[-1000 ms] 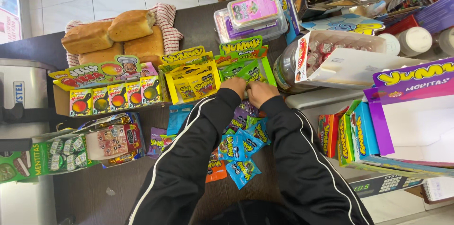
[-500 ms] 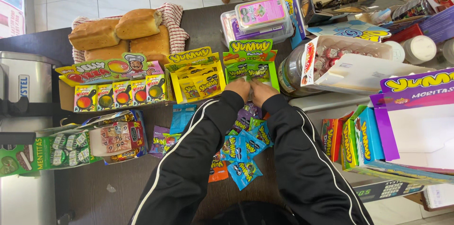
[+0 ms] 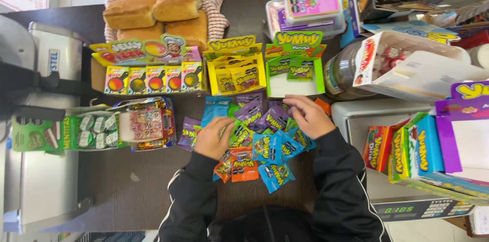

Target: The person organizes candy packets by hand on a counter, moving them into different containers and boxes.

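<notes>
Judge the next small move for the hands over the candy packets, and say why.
Probably the right hand should pick a green packet from the loose pile of packets and carry it to the green display box. That box looks mostly unfilled, while the yellow display box beside it looks full. The left hand rests on the pile.
</notes>
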